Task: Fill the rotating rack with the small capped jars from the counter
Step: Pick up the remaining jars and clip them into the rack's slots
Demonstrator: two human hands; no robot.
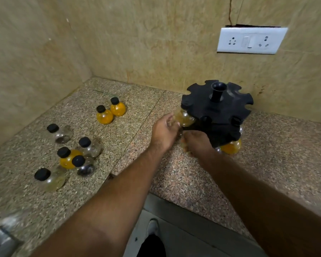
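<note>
- The person's two bare forearms [119, 201] reach up over the speckled stone counter [174, 182].
- The right hand [196, 143] is curled round a pale jar [184, 146] at the near-left foot of the black rotating rack [216, 112]. Blur hides the jar's detail.
- The left hand [165, 132], just left of that grip, stretches its fingers toward an amber jar [186, 118] hanging in an upper slot. Whether they pinch it cannot be told.
- Right of the grip, a yellow jar [231, 146] hangs in the rack's lower tier.
- Well left of the grip stand a pair of yellow jars [105, 115] and, nearer the person, five black-capped jars [89, 147], some clear and one yellow.
- A white socket plate [250, 40] sits on the wall above and right of the grip.
</note>
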